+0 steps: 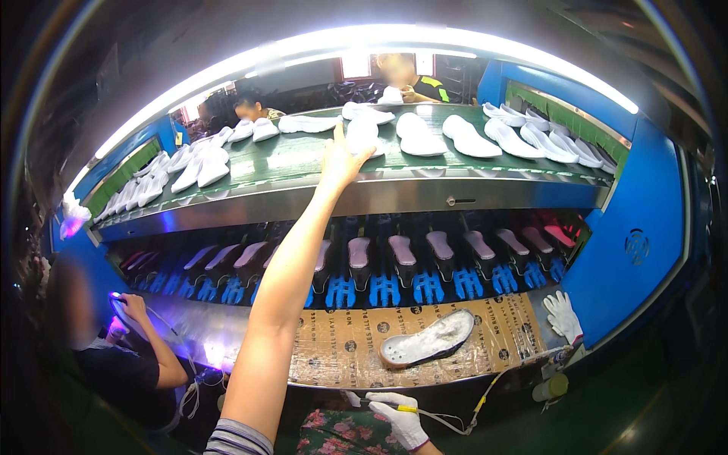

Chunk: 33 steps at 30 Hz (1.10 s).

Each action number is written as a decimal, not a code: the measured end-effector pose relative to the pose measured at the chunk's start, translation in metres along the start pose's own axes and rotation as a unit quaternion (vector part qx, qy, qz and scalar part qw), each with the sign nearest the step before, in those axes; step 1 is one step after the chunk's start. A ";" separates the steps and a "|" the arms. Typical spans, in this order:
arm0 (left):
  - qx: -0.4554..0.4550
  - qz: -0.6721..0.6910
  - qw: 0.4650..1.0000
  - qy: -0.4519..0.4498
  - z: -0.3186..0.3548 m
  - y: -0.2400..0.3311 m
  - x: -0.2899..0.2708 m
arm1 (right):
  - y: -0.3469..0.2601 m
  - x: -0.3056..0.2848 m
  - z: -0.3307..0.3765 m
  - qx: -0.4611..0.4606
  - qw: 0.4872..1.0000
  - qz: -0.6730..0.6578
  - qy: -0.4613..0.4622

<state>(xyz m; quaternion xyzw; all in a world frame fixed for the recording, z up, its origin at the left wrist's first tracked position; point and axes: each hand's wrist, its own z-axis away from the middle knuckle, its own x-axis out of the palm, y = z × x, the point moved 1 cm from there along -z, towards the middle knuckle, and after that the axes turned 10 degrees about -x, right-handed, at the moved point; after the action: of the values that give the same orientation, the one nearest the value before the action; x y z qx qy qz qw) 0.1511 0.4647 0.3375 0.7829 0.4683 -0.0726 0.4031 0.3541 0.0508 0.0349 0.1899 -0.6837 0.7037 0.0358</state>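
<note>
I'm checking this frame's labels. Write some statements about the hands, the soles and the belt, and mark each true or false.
1. The left hand reaches up to a white sole on the upper green belt. True.
2. The right hand is bare. False: it wears a white glove and grips a thin yellow tool with a cord.
3. A single sole lies hollow side up on the brown printed sheet. True.
4. The upper belt carries black soles. False: they are white.
5. A spare white glove rests at the right end of the sheet. True.
6. The racks under the belt are red. False: the clips there are blue.
</note>
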 end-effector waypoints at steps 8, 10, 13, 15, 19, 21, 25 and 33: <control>-0.070 -0.378 0.906 0.178 -0.032 -0.111 -0.102 | 0.030 -0.022 -0.011 0.002 0.998 0.006 0.063; -0.139 -0.465 0.861 0.155 -0.029 -0.144 -0.165 | 0.015 -0.011 -0.015 0.019 0.997 0.000 0.069; -0.207 -0.353 0.901 0.142 -0.019 -0.215 -0.229 | 0.013 0.003 -0.016 0.028 0.998 0.001 0.064; -0.114 -0.311 0.930 0.160 0.001 -0.232 -0.252 | 0.009 0.013 -0.015 0.053 0.997 -0.013 0.061; -0.064 0.053 0.987 0.140 0.069 -0.247 -0.291 | 0.007 0.026 -0.013 0.020 0.999 0.025 0.040; -0.056 0.189 0.971 0.133 0.119 -0.246 -0.320 | 0.009 0.029 -0.014 -0.045 0.998 0.033 0.027; 0.008 0.083 0.940 0.331 0.223 -0.221 -0.365 | -0.016 0.040 -0.022 -0.036 0.999 0.020 0.034; -0.345 0.364 0.862 0.077 0.422 -0.222 -0.302 | -0.048 0.091 -0.031 -0.122 0.991 0.034 -0.051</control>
<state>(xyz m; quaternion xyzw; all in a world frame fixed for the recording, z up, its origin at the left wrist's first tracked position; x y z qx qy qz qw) -0.0794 0.0184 0.0805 0.7117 0.1750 0.3056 0.6079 0.2777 0.0648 0.1091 0.1962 -0.7712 0.6056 -0.0003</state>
